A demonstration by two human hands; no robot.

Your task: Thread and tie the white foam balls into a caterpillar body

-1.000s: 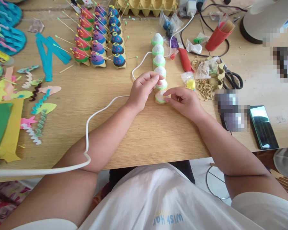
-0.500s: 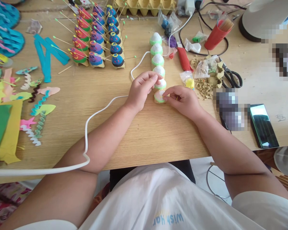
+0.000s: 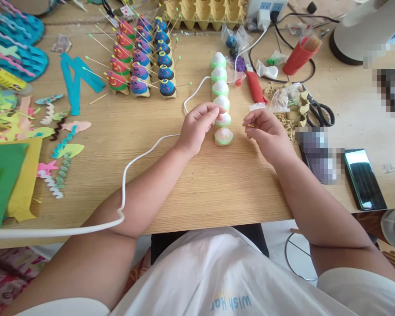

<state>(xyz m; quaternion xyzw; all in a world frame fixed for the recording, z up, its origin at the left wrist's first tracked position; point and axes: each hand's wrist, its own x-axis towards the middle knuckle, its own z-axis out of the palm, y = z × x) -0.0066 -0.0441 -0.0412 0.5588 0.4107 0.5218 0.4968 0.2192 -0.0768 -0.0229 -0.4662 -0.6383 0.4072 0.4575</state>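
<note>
A row of white egg-carton domes with green rims (image 3: 219,87) runs away from me in the middle of the wooden table (image 3: 217,188). My left hand (image 3: 197,127) is curled over the second dome from the front, thumb and fingers pressed on it. The front dome (image 3: 223,136), with small coloured marks on it, stands free just below that hand. My right hand (image 3: 266,131) hovers a little to the right of the row, not touching it. Its fingertips are pinched together, with a tiny yellowish speck between them that I cannot name.
Painted egg-carton figures with sticks (image 3: 140,66) stand at the back left, and foam cut-outs (image 3: 19,127) lie on the left. A white cable (image 3: 145,153) crosses my left forearm. Scissors (image 3: 320,112), plastic bags, a red cup (image 3: 298,55) and a phone (image 3: 364,177) lie on the right.
My right hand has left the front dome and moved up and to the right, fingers pinched. My left hand stays on the row. The view has shifted slightly.
</note>
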